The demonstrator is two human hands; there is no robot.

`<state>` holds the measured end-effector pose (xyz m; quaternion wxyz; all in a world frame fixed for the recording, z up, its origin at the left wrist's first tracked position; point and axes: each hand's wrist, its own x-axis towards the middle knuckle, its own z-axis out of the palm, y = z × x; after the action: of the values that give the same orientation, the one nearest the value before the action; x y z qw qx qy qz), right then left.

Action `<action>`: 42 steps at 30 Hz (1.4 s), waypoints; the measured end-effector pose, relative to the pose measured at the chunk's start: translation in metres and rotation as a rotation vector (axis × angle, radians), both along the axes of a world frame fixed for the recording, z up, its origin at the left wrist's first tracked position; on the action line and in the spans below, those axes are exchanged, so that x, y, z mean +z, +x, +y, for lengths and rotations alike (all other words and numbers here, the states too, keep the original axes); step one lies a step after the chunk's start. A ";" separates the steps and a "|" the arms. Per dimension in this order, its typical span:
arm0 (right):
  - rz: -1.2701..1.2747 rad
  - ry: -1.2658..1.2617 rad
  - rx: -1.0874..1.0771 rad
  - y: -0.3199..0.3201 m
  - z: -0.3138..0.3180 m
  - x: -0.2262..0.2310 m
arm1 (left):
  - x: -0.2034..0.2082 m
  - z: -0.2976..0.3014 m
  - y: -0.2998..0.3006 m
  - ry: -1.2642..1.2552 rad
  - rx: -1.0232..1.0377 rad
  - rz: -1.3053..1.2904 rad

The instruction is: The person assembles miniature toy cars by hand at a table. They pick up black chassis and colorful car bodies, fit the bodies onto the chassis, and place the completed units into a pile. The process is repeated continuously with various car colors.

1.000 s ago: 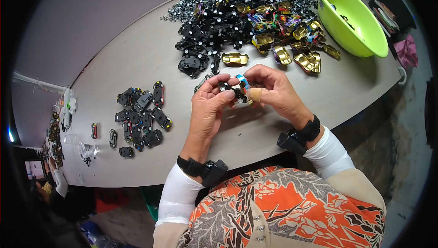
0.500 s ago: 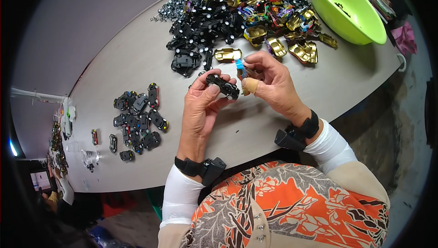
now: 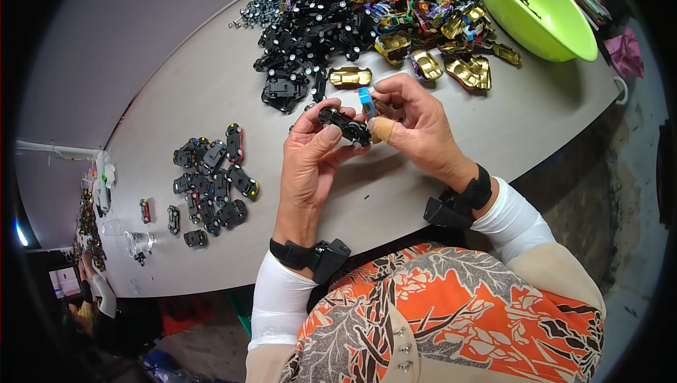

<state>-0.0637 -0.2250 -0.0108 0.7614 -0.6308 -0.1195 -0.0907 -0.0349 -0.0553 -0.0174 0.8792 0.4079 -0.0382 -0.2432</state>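
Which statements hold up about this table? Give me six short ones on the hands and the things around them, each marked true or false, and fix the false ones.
1. The left hand holds a black toy-car base. True.
2. The right hand is empty. False: it pinches a blue-ended piece.
3. The lime-green basin is to the right of the gold car shells. True.
4. The clear cup is right of both hands. False: it is left of them.
5. A tan bandage is on the right hand. True.
6. The dark toy cars form one straight row. False: most lie in a loose cluster.
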 end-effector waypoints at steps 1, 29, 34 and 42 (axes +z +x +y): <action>0.000 -0.008 -0.010 0.000 0.000 -0.001 | 0.000 -0.001 0.000 -0.004 -0.003 -0.003; -0.138 -0.521 0.005 -0.001 0.000 -0.001 | 0.000 -0.006 -0.009 0.196 -0.020 -0.115; -0.137 -0.581 -0.053 -0.004 0.001 0.002 | 0.000 -0.010 -0.013 0.337 0.017 -0.302; -0.233 -0.599 -0.124 -0.003 0.000 -0.001 | 0.004 -0.009 -0.013 0.361 -0.046 -0.290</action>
<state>-0.0672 -0.2246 -0.0119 0.5163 -0.8181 -0.1886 -0.1693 -0.0483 -0.0644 -0.0138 0.7715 0.5882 -0.1295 -0.2049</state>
